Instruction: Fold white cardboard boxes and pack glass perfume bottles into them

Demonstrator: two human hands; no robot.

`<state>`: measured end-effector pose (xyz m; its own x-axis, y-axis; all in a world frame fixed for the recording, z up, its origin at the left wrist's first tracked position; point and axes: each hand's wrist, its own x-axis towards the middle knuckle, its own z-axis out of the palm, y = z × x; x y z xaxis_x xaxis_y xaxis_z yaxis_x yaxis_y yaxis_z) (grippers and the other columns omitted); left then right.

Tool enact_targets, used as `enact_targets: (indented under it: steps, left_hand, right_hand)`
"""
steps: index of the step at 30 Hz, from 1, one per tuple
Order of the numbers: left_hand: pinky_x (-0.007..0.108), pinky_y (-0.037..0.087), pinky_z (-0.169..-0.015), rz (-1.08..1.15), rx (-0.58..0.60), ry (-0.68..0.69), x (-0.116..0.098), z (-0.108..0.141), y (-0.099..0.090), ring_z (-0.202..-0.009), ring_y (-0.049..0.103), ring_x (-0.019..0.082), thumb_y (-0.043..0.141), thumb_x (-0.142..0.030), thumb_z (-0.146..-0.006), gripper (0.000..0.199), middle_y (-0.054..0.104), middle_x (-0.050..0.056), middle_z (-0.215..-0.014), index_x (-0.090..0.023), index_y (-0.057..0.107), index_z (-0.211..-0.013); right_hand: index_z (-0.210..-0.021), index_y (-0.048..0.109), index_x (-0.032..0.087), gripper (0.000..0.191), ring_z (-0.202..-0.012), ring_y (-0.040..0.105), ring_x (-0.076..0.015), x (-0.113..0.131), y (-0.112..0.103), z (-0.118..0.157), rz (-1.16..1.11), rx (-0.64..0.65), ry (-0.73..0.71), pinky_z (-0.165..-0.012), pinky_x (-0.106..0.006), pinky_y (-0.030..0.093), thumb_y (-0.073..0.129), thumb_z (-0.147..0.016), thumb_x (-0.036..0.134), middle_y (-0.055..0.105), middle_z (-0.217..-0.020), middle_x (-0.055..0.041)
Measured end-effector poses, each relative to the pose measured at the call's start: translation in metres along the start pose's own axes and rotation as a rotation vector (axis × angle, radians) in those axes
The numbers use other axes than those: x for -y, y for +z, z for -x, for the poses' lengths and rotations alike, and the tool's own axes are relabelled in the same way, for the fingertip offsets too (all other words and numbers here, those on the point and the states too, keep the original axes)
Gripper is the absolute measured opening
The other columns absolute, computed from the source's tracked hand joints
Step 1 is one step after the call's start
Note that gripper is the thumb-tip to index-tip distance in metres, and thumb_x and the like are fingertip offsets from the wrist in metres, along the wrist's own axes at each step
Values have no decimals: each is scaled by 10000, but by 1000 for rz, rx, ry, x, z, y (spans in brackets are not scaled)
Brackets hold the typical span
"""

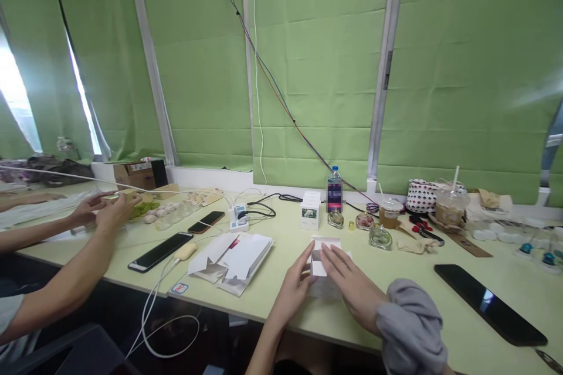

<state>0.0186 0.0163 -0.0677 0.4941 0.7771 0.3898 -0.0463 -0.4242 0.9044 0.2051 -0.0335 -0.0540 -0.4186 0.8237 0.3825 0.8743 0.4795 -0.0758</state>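
Head view: left hand [297, 281] and right hand [354, 281] hold a white box [318, 268] between them; gentle, even pressure should suit it.

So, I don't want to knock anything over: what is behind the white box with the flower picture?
Above the white box, the green curtain shows behind. A black cable runs toward its left side. The spot directly behind is covered, so anything there is hidden.

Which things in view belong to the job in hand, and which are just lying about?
Probably in the job:
white carton between left hand and right hand
white cartons further left
flower-printed white box

Probably lying about:
smartphone at far right
blue-capped bottle
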Motion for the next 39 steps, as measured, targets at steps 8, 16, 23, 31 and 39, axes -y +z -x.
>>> enact_targets:
  steps: [8, 16, 23, 31, 39]
  left_hand:
    - [310, 483, -810, 848, -220, -181, 2, 0, -3, -928, 616, 183, 689, -258, -774, 668, 600, 85, -1221, -275, 395, -1374]
    - [231, 437, -654, 1443, -20, -178, -4, 4, 8, -691, 515, 102, 714, -269, -715, 317, 622, 89, -1008, -153, 645, -1001]
    - [282, 457, -707, 1386, -87, -158, 4, 1, 6, -708, 544, 124, 648, -256, -757, 276, 616, 84, -977, -155, 632, -1013]
    - [296, 421, -894, 553, -366, -92, 6, -3, 2, -1031, 568, 194, 642, -388, -815, 623, 573, 37, -1203, -360, 364, -1372]
    - [370, 352, -999, 91, -433, -68, 10, 2, 3, -1139, 510, 232, 483, -489, -891, 655, 499, 69, -1141, -303, 204, -1454]
  right_hand:
    - [-1454, 202, 339, 507, -1384, 297, -207, -17, -57, 15, -693, -388, 139, -1086, -466, 353, 363, -974, 371, 316, -1515, -63]
    - [-1448, 242, 248, 537, -1306, 409, -202, -15, -49, 13, -699, -176, 158, -1059, -430, 375, 378, -959, 423, 453, -1410, -117]
    - [-1425, 362, 160, 561, -1271, 458, -241, -22, -47, 16, -555, 74, 136, -1088, -433, 339, 369, -935, 433, 525, -1360, -128]
    - [-1200, 606, 285, 401, -1170, 552, -294, -84, -23, 26, -421, -68, 319, -1027, -462, 405, 414, -873, 416, 631, -1236, -100]
    - [-1058, 605, 312, 267, -637, 606, -231, -155, -35, 37, -322, -449, 529, -693, -475, 522, 547, -843, 460, 662, -878, -84]
